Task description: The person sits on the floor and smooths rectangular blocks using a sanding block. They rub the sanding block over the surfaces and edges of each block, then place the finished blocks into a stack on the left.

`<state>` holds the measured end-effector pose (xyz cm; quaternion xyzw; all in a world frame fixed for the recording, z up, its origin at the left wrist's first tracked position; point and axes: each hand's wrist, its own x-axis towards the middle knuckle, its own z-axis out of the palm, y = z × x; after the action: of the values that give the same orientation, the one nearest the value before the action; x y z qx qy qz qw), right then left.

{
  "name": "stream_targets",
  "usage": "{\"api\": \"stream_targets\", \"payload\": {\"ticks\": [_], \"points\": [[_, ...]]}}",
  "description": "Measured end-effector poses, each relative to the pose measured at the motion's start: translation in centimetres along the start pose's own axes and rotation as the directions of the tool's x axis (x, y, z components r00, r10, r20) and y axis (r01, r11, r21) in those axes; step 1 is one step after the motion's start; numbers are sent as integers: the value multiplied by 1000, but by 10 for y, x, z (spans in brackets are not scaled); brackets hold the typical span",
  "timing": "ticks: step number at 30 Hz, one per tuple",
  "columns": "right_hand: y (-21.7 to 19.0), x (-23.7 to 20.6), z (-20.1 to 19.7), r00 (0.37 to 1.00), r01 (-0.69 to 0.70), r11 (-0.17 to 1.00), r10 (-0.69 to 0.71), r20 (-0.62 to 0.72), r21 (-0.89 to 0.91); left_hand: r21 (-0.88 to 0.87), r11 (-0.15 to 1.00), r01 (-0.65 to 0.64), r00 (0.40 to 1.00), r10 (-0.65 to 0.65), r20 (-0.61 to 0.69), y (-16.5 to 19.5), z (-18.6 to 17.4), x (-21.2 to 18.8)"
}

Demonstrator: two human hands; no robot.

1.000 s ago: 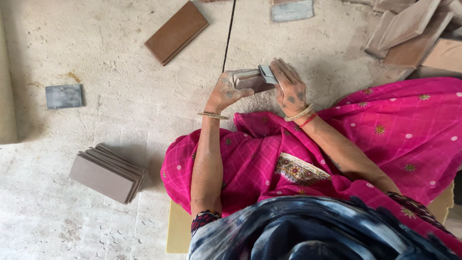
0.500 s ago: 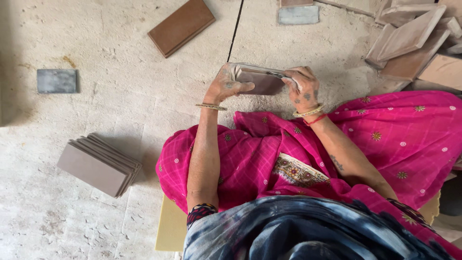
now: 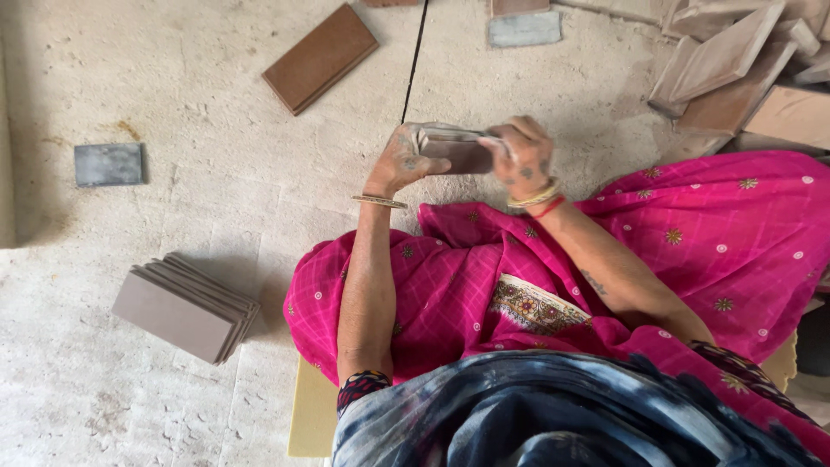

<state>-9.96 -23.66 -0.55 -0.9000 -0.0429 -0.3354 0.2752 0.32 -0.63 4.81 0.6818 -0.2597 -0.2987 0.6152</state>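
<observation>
Both hands gripped a flat, rectangular brown tile (image 3: 460, 151) above the pink-draped lap: the left hand (image 3: 399, 160) curled round its left end, the right hand (image 3: 521, 153) closed over its right end. Its long axis ran left to right, roughly level. A stack (image 3: 183, 308) of smooth grey-brown tiles sat on the rough, pitted floor (image 3: 216, 130)

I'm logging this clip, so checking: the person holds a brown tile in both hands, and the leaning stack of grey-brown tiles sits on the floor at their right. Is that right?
Not quite. The head view shows the stack of tiles on the floor at the person's left, not their right. The rest holds: the left hand and the right hand both grip the brown tile.
</observation>
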Motion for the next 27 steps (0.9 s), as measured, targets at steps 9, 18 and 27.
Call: {"api": "stream_targets", "payload": {"ticks": [9,18,27], "points": [[-9,10,-1,996,-80,996,81,-41,26,272,953,-136,988,150,-34,-46,-3,8],[-59,31,17,988,121,992,-118,-98,26,290,944,-158,972,201,-122,-38,-3,-5],[-20,12,-15,1000,8,999,-8,-3,-46,118,993,-32,999,30,13,-21,-4,3]]}}
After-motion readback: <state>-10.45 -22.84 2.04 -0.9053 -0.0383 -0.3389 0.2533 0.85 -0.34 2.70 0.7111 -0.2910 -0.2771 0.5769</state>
